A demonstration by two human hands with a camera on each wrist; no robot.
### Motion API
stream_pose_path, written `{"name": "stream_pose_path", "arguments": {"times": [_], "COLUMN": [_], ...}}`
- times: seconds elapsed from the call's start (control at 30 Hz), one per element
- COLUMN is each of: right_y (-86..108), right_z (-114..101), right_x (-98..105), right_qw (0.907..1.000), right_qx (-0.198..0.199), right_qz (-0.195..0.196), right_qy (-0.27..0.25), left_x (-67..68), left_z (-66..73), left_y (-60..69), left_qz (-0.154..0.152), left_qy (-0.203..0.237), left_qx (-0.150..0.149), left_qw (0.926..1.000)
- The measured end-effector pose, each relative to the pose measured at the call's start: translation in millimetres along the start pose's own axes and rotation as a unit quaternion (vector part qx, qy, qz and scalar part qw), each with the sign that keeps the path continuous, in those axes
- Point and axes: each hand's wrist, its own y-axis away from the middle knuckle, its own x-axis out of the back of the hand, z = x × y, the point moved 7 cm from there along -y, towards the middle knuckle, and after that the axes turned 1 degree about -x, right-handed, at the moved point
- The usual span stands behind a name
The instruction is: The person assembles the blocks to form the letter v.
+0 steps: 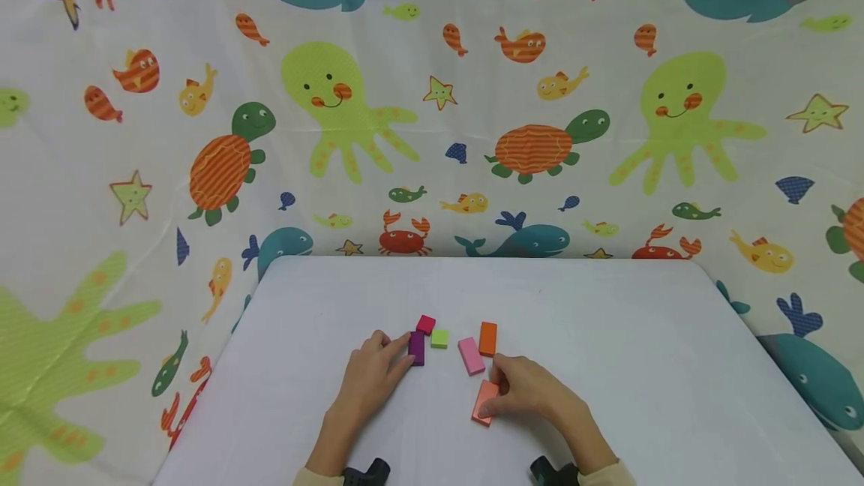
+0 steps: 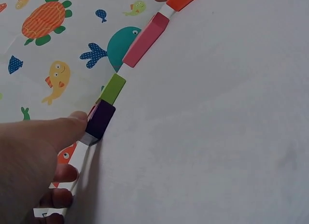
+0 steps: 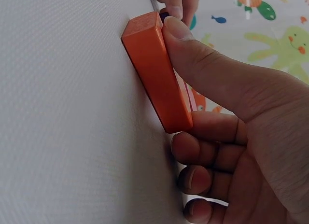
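My left hand [image 1: 369, 373] has its thumb and index finger on a purple block [image 1: 417, 349] lying on the table. In the left wrist view, the thumb meets the side of this block, while the other fingers curl beneath. My right hand [image 1: 529, 388] grips a salmon-orange block [image 1: 484, 403] between thumb and fingers; the right wrist view shows the thumb at one end of it. A red block [image 1: 426, 324] and a lime green block [image 1: 439, 339] lie beside the purple one. Above the gripped salmon block are a pink block [image 1: 472, 356] and an orange block [image 1: 488, 339].
The white table [image 1: 594, 321] runs back to a hanging cloth [image 1: 418, 141] printed with sea animals. Dark camera mounts [image 1: 555, 471] sit at both wrists. The pink and orange blocks lie close together, just left of the right hand's fingers.
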Motion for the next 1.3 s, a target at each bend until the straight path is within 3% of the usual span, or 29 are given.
{"name": "stream_pose_path", "arguments": {"times": [0.7, 1.3], "right_y": [-9.9, -6.0], "right_z": [-0.1, 3.8], "right_x": [5.3, 4.8], "right_qw": [1.0, 0.9999], "right_qx": [0.001, 0.005], "right_qz": [0.002, 0.004], "right_qy": [0.007, 0.013], "left_x": [-7.5, -11.6], "left_z": [2.5, 0.9], "left_y": [-14.7, -10.0], "left_qz": [0.024, -0.005], "left_qy": [-0.03, 0.027], "left_qx": [-0.001, 0.036], "left_qw": [0.9992, 0.999]}}
